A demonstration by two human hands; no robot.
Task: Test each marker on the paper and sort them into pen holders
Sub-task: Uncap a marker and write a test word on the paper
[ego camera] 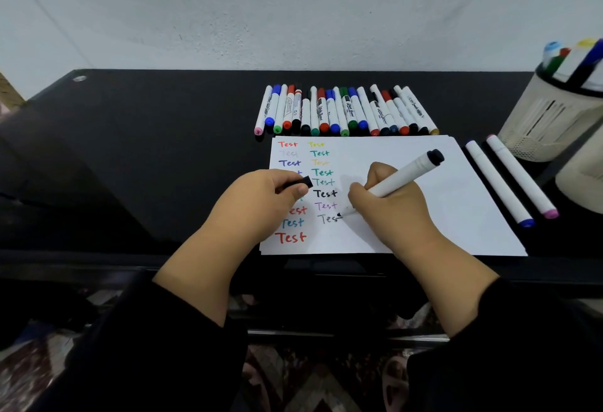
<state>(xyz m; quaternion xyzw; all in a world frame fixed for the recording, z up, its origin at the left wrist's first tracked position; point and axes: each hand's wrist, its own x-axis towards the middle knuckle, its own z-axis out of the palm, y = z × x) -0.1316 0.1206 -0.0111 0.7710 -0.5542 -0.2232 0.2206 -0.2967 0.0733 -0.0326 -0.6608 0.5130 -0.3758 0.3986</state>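
- The right hand (385, 202) grips a white marker (401, 175) with a black end, its fingers curled round the barrel; the barrel slants up and to the right, and the black tip touches the paper (408, 216).
- The tip sits at the end of a faint grey "Tes", the lowest word in the 2nd column, near the paper's front edge.
- The left hand (261, 196) pinches a black cap (298, 183) between thumb and fingers and lies over the 1st column of words, on the paper's left part.
- The paper lies at the front edge of the black desk (130, 150), right of its middle; it bears 2 columns of "Test" in red, blue, green, yellow, black and purple, some partly hidden by the left hand.
- A row of capped markers (346, 113) lies side by side just behind the paper's far edge, caps in pink, blue, green, red, black and gold.
- 2 white markers lie just beside the paper's right edge, parallel to each other: one with a blue cap (499, 183), one with a pink cap (522, 176).
- A cream pen holder (541, 118) stands near the desk's right edge, behind those 2, with several markers upright in it.
- A 2nd cream holder (584, 176) is cut off by the frame at the right edge, in front of the 1st.
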